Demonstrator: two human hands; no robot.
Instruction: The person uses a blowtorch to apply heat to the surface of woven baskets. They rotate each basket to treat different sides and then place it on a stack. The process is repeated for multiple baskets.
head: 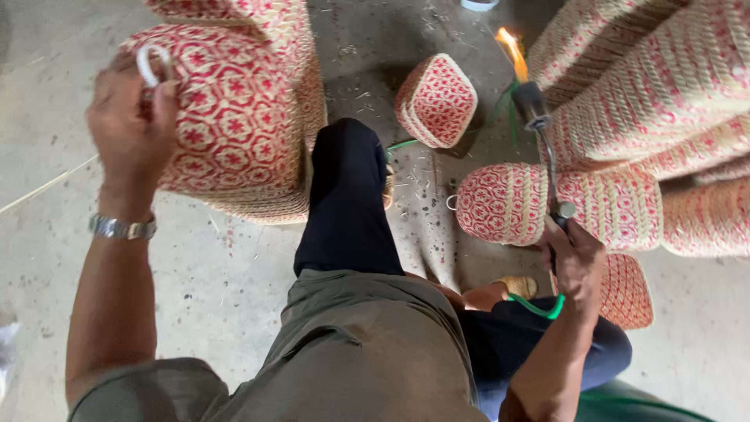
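Two hands are busy over a concrete floor (219, 289) crowded with red-and-cream woven baskets. At about ten o'clock, the left hand (131, 125), a metal watch (122, 228) on its wrist, is closed around the white loop handle (151, 64) of a large basket (234, 125), fingers curled, tipping that basket toward the person's dark-trousered knee (348, 195). Past twelve o'clock a small square lid or basket (437, 100) lies on the floor, apart from the others. At two o'clock a flame (512, 48) burns at the tip of a gas torch (547, 148), which the right hand (576, 262) grips firmly by its stem near four o'clock; a green hose (539, 307) trails from it. Below the torch lies a barrel-shaped basket (562, 205), and a stack of similar ones (648, 78) fills the upper right. Judging from this, flame work on the baskets appears under way, with the held basket not yet at the flame. No labels or signs are visible.
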